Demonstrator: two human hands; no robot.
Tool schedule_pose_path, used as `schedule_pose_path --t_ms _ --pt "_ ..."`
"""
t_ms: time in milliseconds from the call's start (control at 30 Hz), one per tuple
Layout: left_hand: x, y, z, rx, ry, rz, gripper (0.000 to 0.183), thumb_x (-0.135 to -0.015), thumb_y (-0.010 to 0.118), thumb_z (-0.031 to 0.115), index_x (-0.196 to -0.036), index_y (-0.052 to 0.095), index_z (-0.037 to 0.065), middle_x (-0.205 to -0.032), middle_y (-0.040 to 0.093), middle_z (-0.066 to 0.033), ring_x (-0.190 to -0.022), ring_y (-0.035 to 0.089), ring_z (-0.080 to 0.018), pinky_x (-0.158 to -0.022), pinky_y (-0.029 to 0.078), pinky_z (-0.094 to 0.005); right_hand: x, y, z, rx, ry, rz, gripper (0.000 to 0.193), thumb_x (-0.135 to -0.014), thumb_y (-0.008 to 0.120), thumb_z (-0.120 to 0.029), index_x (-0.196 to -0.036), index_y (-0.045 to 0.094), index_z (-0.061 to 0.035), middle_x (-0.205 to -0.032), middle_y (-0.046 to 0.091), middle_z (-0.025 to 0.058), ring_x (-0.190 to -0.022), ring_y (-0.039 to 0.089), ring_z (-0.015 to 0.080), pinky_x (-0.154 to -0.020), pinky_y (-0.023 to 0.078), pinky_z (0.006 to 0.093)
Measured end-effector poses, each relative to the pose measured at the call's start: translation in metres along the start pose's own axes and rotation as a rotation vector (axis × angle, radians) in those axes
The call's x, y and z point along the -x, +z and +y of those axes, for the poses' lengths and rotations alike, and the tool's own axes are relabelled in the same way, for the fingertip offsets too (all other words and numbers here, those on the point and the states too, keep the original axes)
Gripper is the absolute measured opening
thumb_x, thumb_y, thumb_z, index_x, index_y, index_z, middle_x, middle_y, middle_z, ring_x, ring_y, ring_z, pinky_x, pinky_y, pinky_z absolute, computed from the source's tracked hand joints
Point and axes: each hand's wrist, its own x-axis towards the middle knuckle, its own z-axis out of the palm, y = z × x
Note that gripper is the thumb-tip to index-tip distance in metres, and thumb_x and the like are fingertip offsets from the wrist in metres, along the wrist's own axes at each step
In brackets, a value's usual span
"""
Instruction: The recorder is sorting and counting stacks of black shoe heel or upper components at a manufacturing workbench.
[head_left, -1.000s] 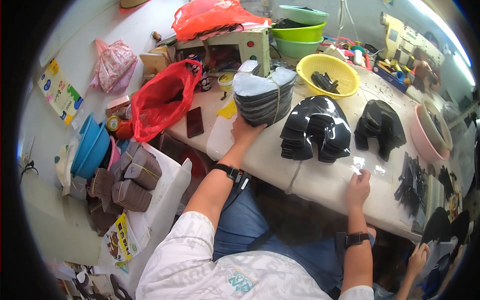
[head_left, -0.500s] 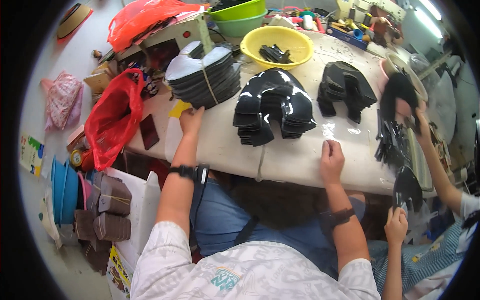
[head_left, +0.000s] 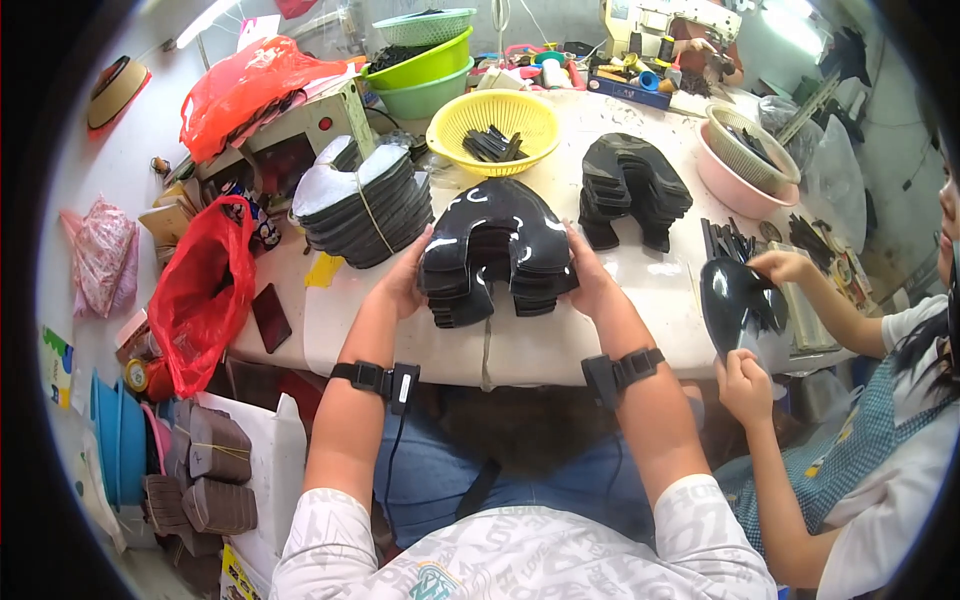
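A stack of glossy black U-shaped pieces stands on the pale table in front of me. My left hand is pressed against its left side, and my right hand against its right side, so the stack is held between them. Parts of the fingers are hidden behind the pieces. Just beyond and to the right sits a smaller stack of black U-shaped pieces. Left of my left hand lies a tied bundle of grey and black curved pieces.
Behind the stacks is a yellow basket of black strips. At right, a co-worker holds a black curved piece near loose black strips. A phone and red plastic bag lie left. Pink and beige baskets stand at far right.
Both hands have come in to the sides of the glossy black stack and taken hold of it. The view has shifted. The co-worker's two hands are now together around the black piece.
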Motion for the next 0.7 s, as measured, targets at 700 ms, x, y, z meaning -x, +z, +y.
schedule_pose_path --t_ms 700 --pt "0.02 0.014 -0.001 0.216 0.049 -0.083 0.077 -0.094 0.042 0.076 -0.126 0.065 0.011 -0.117 0.071 -0.0076 -0.107 0.066 -0.0226 -0.094 0.051 -0.0404 0.019 -0.022 0.013 -0.365 -0.185 -0.167 0.084 -0.098 0.025 -0.074 -0.132 0.059 -0.0049 -0.12 0.068 0.0085 -0.119 0.058 0.0223 -0.102 0.043 0.0408"
